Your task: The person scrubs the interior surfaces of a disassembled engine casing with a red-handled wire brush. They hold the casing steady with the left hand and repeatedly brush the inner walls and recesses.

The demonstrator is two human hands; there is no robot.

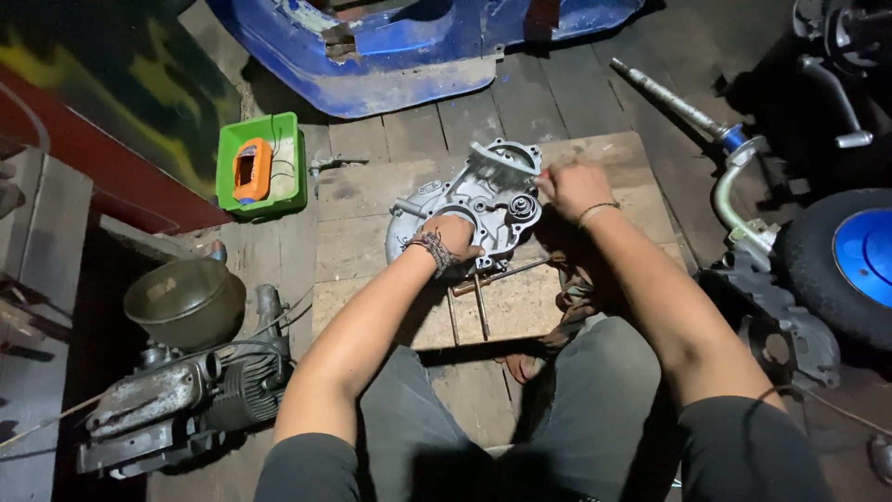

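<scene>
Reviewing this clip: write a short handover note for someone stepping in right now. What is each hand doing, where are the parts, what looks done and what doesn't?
Left hand: pressed flat on the grey metal engine cover, steadying it on the wooden board.
Right hand: gripping a brush, bristles on the cover's upper edge.
Two long tools lie on the board just below the cover; a rag sits beside them.
Done: cover is off the engine and on the board, mostly bright metal.
Left: I cannot tell how much dirt remains; brushing is in progress.
</scene>
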